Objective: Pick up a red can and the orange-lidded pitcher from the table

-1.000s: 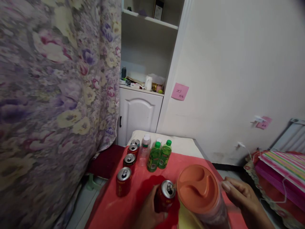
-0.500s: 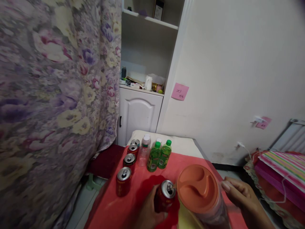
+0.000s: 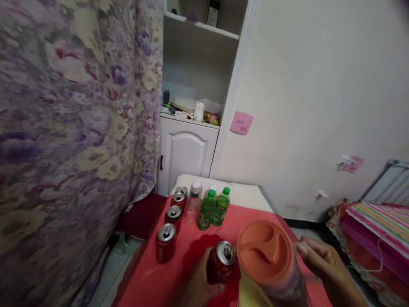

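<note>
My left hand (image 3: 200, 279) is wrapped around a red drink can (image 3: 220, 273) with an opened silver top. Beside it is a clear pitcher (image 3: 292, 279) with an orange lid (image 3: 266, 253). The lid's small spout lies right at the can's opening. My right hand (image 3: 322, 260) is closed at the pitcher's right side, apparently around its handle, which is mostly hidden by the fingers. Part of a yellow object (image 3: 251, 292) shows beneath the pitcher.
A red can (image 3: 166, 245) heads a row of several cans on the red tablecloth (image 3: 143, 273). Behind stand a clear bottle (image 3: 193, 204) and green bottles (image 3: 207, 213). A floral curtain (image 3: 79, 128) hangs left, with a white cabinet (image 3: 188, 149) behind the table.
</note>
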`<state>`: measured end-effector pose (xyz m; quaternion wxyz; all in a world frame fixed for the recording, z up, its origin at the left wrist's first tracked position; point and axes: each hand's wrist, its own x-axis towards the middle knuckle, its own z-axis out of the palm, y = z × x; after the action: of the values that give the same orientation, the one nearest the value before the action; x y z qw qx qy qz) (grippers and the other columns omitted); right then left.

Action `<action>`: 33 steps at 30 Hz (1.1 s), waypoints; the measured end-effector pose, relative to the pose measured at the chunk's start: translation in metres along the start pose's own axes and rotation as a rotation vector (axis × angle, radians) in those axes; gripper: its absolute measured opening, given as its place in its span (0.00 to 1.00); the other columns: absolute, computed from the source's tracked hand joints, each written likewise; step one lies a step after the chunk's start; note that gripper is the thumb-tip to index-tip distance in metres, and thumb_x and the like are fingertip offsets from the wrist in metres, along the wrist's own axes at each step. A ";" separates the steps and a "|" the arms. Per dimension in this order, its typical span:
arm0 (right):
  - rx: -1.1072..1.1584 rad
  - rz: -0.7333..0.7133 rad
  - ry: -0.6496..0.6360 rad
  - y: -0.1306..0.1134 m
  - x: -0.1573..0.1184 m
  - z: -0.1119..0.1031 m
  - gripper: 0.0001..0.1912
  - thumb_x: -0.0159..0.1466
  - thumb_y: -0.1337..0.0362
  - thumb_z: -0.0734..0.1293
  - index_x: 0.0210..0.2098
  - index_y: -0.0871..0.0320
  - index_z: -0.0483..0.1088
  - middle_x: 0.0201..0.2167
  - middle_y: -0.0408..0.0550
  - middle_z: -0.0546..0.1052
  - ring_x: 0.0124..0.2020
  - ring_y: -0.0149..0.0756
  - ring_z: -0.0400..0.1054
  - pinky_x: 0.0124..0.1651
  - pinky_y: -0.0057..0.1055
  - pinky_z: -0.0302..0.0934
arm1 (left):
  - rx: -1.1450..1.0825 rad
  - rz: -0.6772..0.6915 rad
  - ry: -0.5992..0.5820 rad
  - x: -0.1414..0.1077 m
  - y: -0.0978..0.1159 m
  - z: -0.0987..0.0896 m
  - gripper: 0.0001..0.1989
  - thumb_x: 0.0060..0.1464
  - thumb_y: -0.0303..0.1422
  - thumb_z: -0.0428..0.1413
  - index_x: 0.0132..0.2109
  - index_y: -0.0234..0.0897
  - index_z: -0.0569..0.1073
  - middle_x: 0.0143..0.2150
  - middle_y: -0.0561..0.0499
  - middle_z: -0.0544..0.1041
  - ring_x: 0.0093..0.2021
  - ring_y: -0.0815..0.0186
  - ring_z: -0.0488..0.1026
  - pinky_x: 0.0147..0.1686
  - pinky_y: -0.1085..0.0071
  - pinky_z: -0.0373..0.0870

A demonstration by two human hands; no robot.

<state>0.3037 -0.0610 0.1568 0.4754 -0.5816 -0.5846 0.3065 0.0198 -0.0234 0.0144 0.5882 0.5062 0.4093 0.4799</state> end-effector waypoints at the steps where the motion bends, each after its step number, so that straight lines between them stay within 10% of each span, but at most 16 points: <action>1: 0.004 0.002 0.002 0.000 0.000 0.000 0.31 0.59 0.36 0.66 0.21 0.52 0.51 0.25 0.38 0.46 0.28 0.33 0.40 0.31 0.34 0.38 | -0.011 0.005 -0.012 -0.001 0.000 0.000 0.38 0.35 0.22 0.64 0.58 0.38 0.71 0.61 0.41 0.80 0.64 0.42 0.73 0.62 0.55 0.71; 33: 0.147 0.060 0.017 0.018 -0.010 0.023 0.33 0.56 0.33 0.68 0.21 0.51 0.51 0.24 0.36 0.45 0.27 0.31 0.37 0.30 0.34 0.36 | -0.020 0.067 -0.058 -0.009 0.024 0.004 0.33 0.38 0.22 0.63 0.56 0.36 0.72 0.56 0.40 0.83 0.58 0.43 0.77 0.58 0.54 0.73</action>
<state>0.2885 -0.0636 0.1300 0.5126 -0.5650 -0.5387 0.3576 0.0184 -0.0326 0.0392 0.5883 0.5277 0.3700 0.4885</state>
